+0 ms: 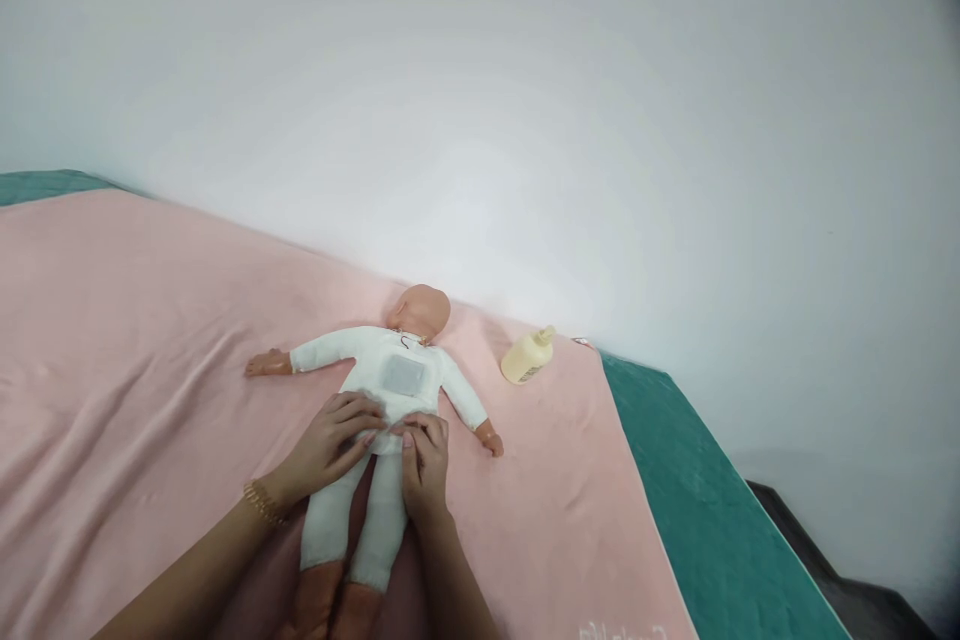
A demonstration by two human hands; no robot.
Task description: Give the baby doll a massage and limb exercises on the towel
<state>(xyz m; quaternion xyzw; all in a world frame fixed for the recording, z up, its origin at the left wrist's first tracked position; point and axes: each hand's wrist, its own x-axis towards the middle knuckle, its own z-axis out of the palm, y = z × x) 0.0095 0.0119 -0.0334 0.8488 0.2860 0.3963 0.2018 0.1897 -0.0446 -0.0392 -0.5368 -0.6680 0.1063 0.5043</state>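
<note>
A bald baby doll (pixel 384 495) lies stretched out, its cloth body and limbs white, its arms spread. A grey rectangular patch (pixel 403 375) is on its upper torso. The doll's head (pixel 424 311) is turned so that no face shows. My left hand (pixel 341 435), with a gold bracelet (pixel 262 502) at the wrist, rests on the lower torso, its bent fingers and thumb drawn close together. Beside it my right hand (pixel 426 465) has curled fingers and thumb on the cloth at the waist. Both appear to pinch the doll's body; the contact under the fingertips is partly hidden.
A pale yellow pump bottle (pixel 527 356) stands, tilted in view, right of the doll's head. Underneath is a pink blanket (pixel 555 510) with folds at left, over a green surface (pixel 697 480). A white wall (pixel 480 120) rises behind. Something dark (pixel 825 560) is at lower right.
</note>
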